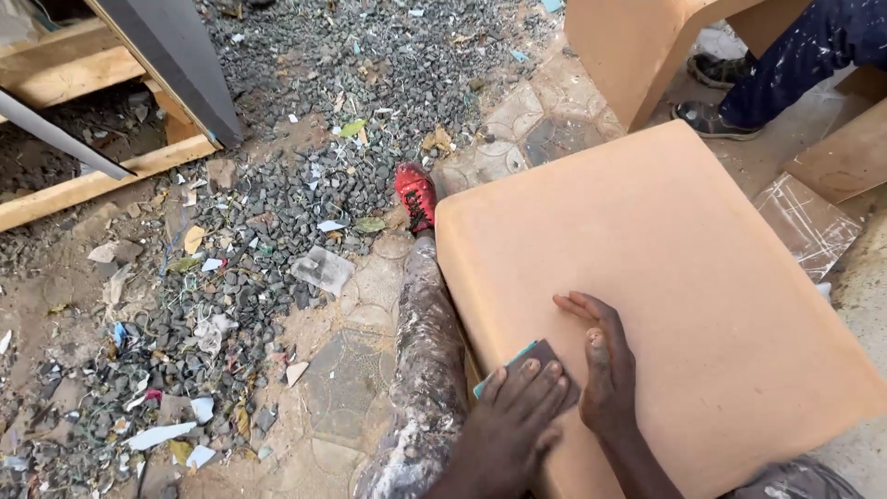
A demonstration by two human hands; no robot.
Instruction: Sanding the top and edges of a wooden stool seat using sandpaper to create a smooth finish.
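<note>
Tan board carried both hands near its lower left edge: left hand flat, fingers spread on sandpaper, right hand open beside, gripping nothing; even pressure seemed best.

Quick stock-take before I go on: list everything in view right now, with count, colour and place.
Board panel: one, tan, flat at centre right, under both hands.
Sanding pad: one, dark brown with a teal edge, on the panel's near left edge.
Second tan piece: one, top right, upright.
Timber frame: pale wood with grey bars, top left.
Gravel and litter: grey stones, paper scraps, left half of the ground.
Another person's leg and shoes: dark blue trousers, top right.
Red shoe: one, beside the panel's far left corner.
Left hand: pressing the pad.
Right hand: flat on the panel beside the pad.
</note>
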